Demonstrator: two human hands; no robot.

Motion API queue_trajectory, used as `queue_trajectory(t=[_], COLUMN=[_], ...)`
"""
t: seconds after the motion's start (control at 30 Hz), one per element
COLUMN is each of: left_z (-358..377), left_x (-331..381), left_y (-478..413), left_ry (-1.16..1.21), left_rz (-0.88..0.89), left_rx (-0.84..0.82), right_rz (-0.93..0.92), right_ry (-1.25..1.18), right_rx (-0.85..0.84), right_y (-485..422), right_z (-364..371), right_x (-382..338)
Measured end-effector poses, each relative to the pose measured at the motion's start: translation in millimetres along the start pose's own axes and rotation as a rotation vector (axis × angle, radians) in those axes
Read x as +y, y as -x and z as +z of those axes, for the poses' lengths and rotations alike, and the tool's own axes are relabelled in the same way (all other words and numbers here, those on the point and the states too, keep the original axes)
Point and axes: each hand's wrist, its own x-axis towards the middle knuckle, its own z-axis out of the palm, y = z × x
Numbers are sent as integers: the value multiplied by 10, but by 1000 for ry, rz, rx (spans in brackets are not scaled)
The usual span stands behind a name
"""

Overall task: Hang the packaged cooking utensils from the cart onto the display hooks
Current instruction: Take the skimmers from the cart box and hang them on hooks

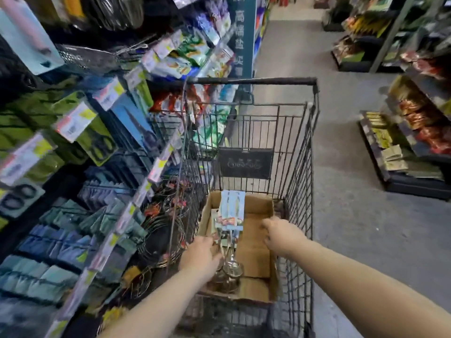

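- So, the wire cart (300, 167) is black metal mesh with a thick dark bar across its far end. I'm placing everything else off it.
- On the cart's bottom sits a brown cardboard box (256, 208), open on top, with its flat matte floor showing.
- The packaged utensils (231, 211) are a bunch with thin shiny metal handles, rounded steel bowls and glossy light-blue cards. They're in the box toward the cart's left wall, tilted up, with the card ends pointing at the cart's far end.
- The left hand (200, 257) comes in by the cart's left wall. Its grip is closed round the metal handles just below the cards.
- The right hand (280, 235) is over the box near the cart's right wall. Its fingers are loosely bent, so the grip is open with nothing in it. Can't tell if it touches the cardboard.
- A black rectangular plaque (245, 163) hangs on the cart's far inner wall.
- Left of the cart is the display rack (102, 132), packed with flat green, blue and teal packets and white-and-yellow price tags, all pretty blurry.
- Right of the cart is a rough grey floor (353, 167).
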Motion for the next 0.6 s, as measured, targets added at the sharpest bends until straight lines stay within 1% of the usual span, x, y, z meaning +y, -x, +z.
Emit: queue_trajectory(t=[0.2, 0.33, 0.43, 0.53, 0.6], left_z=[468, 840, 1121, 1356, 1485], left_x=[-119, -181, -266, -332, -353], left_y=[-906, -1389, -1690, -1953, -2116], left_ry=[-31, 6, 24, 1, 26], left_rz=[22, 0, -16, -37, -63], left_rx=[-92, -147, -174, -201, -209], right_rz=[36, 52, 85, 120, 150], right_ry=[-45, -75, -138, -210, -271], right_rx=[-63, -147, -187, -188, -202], right_y=[-853, -1410, -1746, -2008, -2163], right_z=[507, 903, 1223, 1542, 1726], right_x=[51, 150, 202, 233, 246])
